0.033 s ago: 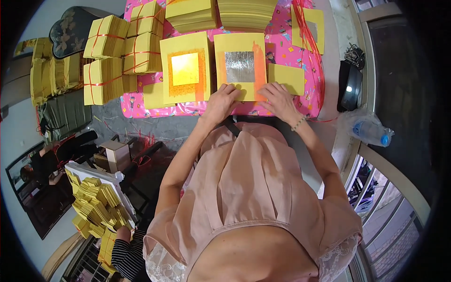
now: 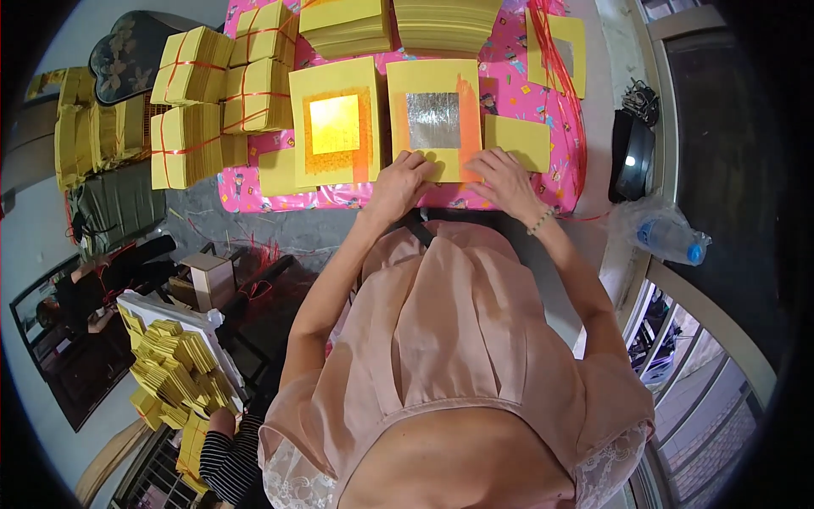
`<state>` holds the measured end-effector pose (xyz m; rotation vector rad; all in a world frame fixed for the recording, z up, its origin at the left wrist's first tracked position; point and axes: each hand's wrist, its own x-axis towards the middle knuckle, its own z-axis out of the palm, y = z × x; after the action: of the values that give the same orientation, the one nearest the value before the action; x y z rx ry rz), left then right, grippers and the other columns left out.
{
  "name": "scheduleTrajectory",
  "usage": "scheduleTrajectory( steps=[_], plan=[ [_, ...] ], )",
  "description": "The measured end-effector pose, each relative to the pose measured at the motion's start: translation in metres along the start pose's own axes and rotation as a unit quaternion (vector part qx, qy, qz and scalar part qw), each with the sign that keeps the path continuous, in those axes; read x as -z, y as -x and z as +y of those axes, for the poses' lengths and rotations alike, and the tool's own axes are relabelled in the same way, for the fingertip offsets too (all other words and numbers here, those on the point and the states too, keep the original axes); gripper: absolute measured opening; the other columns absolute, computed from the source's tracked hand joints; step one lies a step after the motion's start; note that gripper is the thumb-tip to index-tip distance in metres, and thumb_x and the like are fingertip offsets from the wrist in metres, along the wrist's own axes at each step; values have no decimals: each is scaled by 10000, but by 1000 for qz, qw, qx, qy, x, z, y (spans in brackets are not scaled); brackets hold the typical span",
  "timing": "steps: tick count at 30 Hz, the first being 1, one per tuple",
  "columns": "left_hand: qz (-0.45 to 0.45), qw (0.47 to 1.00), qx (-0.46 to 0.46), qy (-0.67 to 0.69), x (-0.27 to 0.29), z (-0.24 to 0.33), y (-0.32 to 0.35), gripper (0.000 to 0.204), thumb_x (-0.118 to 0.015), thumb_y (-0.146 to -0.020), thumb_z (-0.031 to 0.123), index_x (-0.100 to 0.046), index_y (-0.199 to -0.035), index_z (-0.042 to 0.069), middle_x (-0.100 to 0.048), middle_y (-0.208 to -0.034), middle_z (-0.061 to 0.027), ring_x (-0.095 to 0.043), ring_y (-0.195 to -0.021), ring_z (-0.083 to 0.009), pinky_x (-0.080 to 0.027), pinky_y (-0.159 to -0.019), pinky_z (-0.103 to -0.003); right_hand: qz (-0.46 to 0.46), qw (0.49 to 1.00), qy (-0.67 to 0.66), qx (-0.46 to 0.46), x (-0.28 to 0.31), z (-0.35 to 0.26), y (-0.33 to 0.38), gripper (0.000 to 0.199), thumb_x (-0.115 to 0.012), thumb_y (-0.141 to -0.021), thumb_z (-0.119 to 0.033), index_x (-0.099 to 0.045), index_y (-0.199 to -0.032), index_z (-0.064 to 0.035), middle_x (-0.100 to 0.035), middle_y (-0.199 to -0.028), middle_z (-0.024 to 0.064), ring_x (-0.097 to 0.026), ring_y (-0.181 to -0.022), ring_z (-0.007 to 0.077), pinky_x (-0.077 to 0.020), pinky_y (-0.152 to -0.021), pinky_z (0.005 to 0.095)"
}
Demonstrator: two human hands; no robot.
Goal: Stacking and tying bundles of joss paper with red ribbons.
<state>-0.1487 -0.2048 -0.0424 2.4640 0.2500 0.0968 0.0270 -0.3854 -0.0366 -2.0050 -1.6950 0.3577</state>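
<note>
A yellow joss paper sheet with a silver foil square (image 2: pixel 433 120) and an orange band lies at the front of the tabletop (image 2: pixel 504 97), directly before the person. The left hand (image 2: pixel 402 184) is at its near-left corner, fingers bent and close together; the right hand (image 2: pixel 504 181) is at the near-right corner, fingers bent and slightly spread over the edge. Whether either hand pinches the paper or merely rests on it, I cannot tell.

Just left lies a matching sheet with a gold foil square (image 2: pixel 335 124). Plain yellow paper juts out beside the pair, one piece on the left (image 2: pixel 275 176) and one on the right (image 2: pixel 519 144). Beyond stand two thick yellow stacks (image 2: pixel 348 36), with bundles tied in red string (image 2: pixel 180 148) to the left and loose red strings (image 2: pixel 580 144) hanging at the right.

Uneven pressure from the two hands could skew the silver sheet or crease its near corners; a sideways slip might knock it into the gold one. A forearm catching the strings could drag them across the papers.

The thumbs and the undersides of the fingers are hard to make out, as is how many sheets lie beneath the top one. The far stacks are cut off by the upper border, and glare washes out part of the gold foil.
</note>
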Motion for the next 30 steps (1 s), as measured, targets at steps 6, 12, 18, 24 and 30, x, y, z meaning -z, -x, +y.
scheduleTrajectory(
  steps=[6,12,18,24,30],
  plan=[
    [5,999,6,50,9,-2,-4,179,-704,-807,129,-686,-964,43,-630,-927,-112,-591,-876,-306,-505,-770,-386,-28,995,-93,-26,5,7,-8,161,-707,-823,-172,-686,-922,-47,-625,-948,61,-585,-911,262,-483,-800,381],
    [16,997,22,67,5,-6,-7,136,-692,-815,169,-699,-878,49,-630,-864,-98,-587,-837,-293,-505,-750,-391,-49,986,-146,-68,4,15,-16,125,-695,-845,-165,-707,-882,-46,-633,-900,62,-590,-865,247,-477,-771,360],
    [20,996,48,76,4,-8,-11,150,-712,-805,192,-707,-833,45,-628,-827,-102,-595,-815,-296,-506,-727,-397,-55,978,-181,-88,2,21,-19,142,-685,-850,-181,-703,-854,-41,-626,-887,68,-595,-858,245,-474,-767,367],
    [26,995,63,79,2,-10,-11,160,-719,-804,186,-708,-833,28,-641,-836,-109,-607,-815,-297,-506,-719,-394,-49,979,-180,-83,-1,24,-20,165,-684,-843,-203,-698,-826,-39,-622,-866,75,-601,-841,255,-481,-754,377],
    [27,995,65,72,4,-7,-11,165,-722,-803,173,-702,-837,13,-652,-853,-116,-616,-821,-301,-509,-720,-389,-41,984,-157,-73,2,18,-19,157,-679,-836,-199,-688,-817,-44,-626,-853,79,-600,-832,275,-482,-752,393]
  ],
)
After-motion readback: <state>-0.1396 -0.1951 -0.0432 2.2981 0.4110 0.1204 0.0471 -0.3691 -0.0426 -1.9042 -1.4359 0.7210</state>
